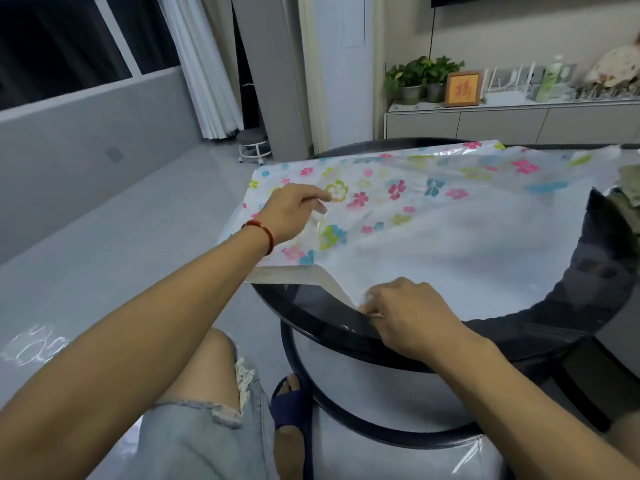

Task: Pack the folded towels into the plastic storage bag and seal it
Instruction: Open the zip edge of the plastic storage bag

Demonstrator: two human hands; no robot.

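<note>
A large plastic storage bag (450,244), clear with coloured flower prints on its far half and a white panel nearer me, lies spread flat over a round black table (311,308). My left hand (291,213), with a red bracelet at the wrist, pinches the clear top layer near the bag's left side. My right hand (412,315) grips the bag's near edge at the table rim. A bit of folded greenish cloth (628,199), possibly the towels, shows at the far right edge, mostly cut off.
The bag's left corner overhangs the table. My bare knee in torn denim shorts (204,427) and a foot in a dark slipper (291,400) are below the table. A low cabinet (502,123) with plants, a frame and bottles stands behind.
</note>
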